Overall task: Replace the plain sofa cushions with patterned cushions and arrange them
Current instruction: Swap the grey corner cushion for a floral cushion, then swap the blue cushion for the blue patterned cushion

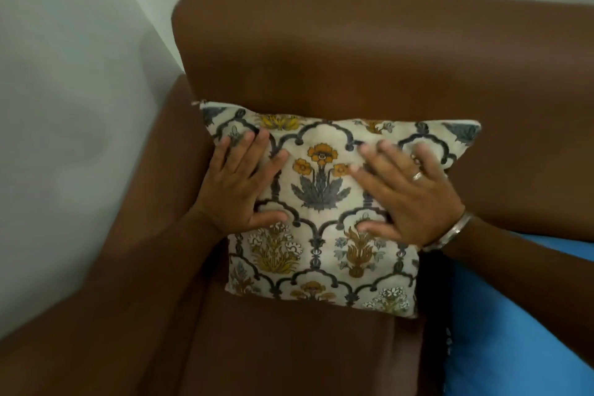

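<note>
Brown upholstery: we see the sofa (353,51) filling most of the view, its backrest against a pale wall (64,74) and its armrest (106,267) running down our left side.

Blue patch: we see a blue fabric surface (514,315) on the seat to our right; whether it is a plain cushion waiting to be swapped out we cannot tell.

Patterned cushion: we find it (321,225) propped in the sofa's left corner, top edge leaning on the backrest, bottom edge resting on the seat, its left side just beside the armrest.

Left hand: we have it (238,183) spread flat, palm down on the cushion's left half, fingers splayed and gripping nothing.

Right hand: we have it (408,193) laid flat the same way on the right half, a ring (417,175) on one finger and a bangle (450,231) at the wrist, pressing rather than clutching.

Step in hand: we judge that we are patting the cushion into place.

Risk of slumping: we think the soft cushion could sag forward off the backrest once our palms lift, since only its top edge leans there.

Risk of skew: we think uneven pressure from one palm could twist it off square with the corner.

Risk of snagging: we think the ring or bangle could catch the weave.

Containers: we see none, so nothing holds anything.
</note>
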`<action>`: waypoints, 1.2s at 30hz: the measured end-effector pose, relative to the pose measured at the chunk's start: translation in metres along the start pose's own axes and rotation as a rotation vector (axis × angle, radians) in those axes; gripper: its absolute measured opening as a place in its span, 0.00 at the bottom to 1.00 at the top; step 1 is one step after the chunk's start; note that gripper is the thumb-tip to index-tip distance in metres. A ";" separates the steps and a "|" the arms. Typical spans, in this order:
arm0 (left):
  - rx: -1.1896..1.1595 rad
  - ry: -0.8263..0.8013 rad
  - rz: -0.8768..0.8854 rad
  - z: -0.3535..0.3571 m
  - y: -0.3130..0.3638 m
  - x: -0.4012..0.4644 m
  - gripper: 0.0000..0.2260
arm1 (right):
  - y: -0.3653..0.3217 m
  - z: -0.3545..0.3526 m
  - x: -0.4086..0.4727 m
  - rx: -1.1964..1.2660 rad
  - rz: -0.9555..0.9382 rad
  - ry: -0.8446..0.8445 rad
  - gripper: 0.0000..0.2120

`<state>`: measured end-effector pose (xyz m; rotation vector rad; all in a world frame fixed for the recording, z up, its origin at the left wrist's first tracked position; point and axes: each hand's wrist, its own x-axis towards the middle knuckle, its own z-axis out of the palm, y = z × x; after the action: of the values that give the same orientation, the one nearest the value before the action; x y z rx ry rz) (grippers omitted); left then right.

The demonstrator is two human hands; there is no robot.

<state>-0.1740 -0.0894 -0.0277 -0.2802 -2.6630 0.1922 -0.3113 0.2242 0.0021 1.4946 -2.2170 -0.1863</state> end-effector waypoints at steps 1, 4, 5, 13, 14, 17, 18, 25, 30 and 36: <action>-0.012 -0.051 -0.027 -0.004 -0.007 0.001 0.46 | 0.014 -0.003 0.002 0.009 0.072 -0.059 0.48; -0.112 -0.241 -0.257 -0.018 -0.023 0.007 0.45 | 0.033 -0.016 0.006 0.085 0.106 -0.300 0.48; -0.141 -0.295 -0.290 -0.026 -0.025 0.011 0.44 | 0.034 -0.024 0.007 0.092 0.104 -0.365 0.47; -0.144 -0.367 -0.327 -0.109 0.020 0.062 0.41 | 0.039 -0.099 -0.011 0.245 0.331 -0.465 0.41; -0.166 -0.338 -0.313 -0.115 0.046 0.070 0.39 | 0.041 -0.109 -0.028 0.265 0.357 -0.459 0.40; -0.243 -0.282 -0.303 -0.110 0.140 0.082 0.37 | 0.046 -0.120 -0.098 0.330 0.445 -0.464 0.37; -0.266 -0.280 -0.303 -0.104 0.176 0.083 0.37 | 0.049 -0.120 -0.127 0.356 0.491 -0.478 0.37; -0.526 -0.614 -0.544 -0.064 0.417 0.070 0.40 | 0.095 -0.089 -0.352 0.605 0.862 -0.662 0.38; -0.863 -0.659 -0.990 -0.057 0.463 0.062 0.40 | 0.094 -0.068 -0.423 0.960 1.277 -0.729 0.41; -1.169 -0.596 -1.205 -0.048 0.472 0.035 0.26 | 0.073 -0.041 -0.444 1.288 1.690 -0.752 0.45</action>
<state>-0.1050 0.3807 -0.0553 1.1850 -2.5809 -1.8512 -0.2191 0.6611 -0.0668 -0.9088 -3.4602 1.6001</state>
